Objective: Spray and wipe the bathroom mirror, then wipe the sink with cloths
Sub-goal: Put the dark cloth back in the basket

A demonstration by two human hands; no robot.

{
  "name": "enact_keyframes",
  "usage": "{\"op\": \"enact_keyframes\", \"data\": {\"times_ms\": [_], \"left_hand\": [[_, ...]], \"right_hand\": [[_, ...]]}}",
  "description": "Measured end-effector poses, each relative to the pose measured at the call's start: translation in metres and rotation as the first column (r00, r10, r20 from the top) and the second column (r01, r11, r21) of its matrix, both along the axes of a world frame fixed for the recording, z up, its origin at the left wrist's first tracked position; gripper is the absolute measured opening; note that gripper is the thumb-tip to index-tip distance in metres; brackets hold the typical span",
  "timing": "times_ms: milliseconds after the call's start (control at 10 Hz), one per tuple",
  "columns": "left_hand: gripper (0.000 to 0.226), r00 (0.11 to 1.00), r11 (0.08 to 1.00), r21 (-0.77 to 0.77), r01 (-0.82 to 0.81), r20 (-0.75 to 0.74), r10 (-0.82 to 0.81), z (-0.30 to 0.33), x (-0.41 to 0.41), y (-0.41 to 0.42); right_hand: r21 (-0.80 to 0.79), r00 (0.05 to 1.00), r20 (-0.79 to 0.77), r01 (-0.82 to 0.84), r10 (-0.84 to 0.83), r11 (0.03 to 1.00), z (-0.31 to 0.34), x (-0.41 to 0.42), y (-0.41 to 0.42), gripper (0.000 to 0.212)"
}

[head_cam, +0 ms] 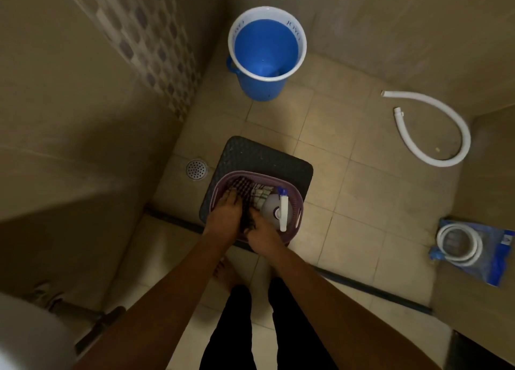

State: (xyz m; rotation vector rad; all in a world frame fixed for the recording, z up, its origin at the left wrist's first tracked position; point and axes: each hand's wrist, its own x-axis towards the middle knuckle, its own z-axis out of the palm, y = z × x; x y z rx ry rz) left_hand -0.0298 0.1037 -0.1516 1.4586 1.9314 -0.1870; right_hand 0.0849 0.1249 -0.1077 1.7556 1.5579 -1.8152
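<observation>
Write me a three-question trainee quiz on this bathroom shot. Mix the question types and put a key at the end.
1. True or false: the spray bottle lies inside the purple basket.
2. Which hand grips the checked cloth by its near edge? A) left hand B) right hand
3. Fill in: the basket sits on a dark ____, near the floor drain.

Key: 1 true; 2 B; 3 stool
</observation>
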Motion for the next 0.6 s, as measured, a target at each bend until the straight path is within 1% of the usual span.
{"op": "enact_keyframes", "data": {"times_ms": [100,200,300,400,500,600], "left_hand": [[0.075,0.993,0.982,-0.16,0.098,-0.051,-0.107,-0.01,0.001,-0.002],[0.086,0.985,0.972,-0.189,0.137,-0.077,-0.154,-0.009,0.004,0.0],[0.095,0.98,0.975,-0.151,0.166,-0.087,-0.18,0.002,0.004,-0.003],[0.092,0.984,0.989,-0.017,0.147,-0.098,-0.148,0.027,0.004,-0.022],[0.079,0.991,0.99,0.134,0.049,-0.134,-0.031,0.05,0.001,-0.051],[0.077,0.981,0.972,0.211,-0.107,-0.139,0.138,0.081,0.004,-0.084]], "right_hand": [[0.004,1.0,0.009,0.001,-0.001,1.0,-0.004,0.001,-0.003,0.055],[0.079,0.996,0.008,-0.086,0.085,0.993,-0.001,0.006,-0.006,0.055],[0.21,0.979,0.027,-0.204,0.203,0.956,0.006,0.01,-0.011,0.058],[0.33,0.925,0.113,-0.38,0.364,0.864,0.017,0.015,-0.018,0.062],[0.419,0.838,0.18,-0.539,0.515,0.731,0.027,0.024,-0.019,0.066],[0.501,0.751,0.248,-0.64,0.612,0.582,0.051,0.033,-0.018,0.069]]}}
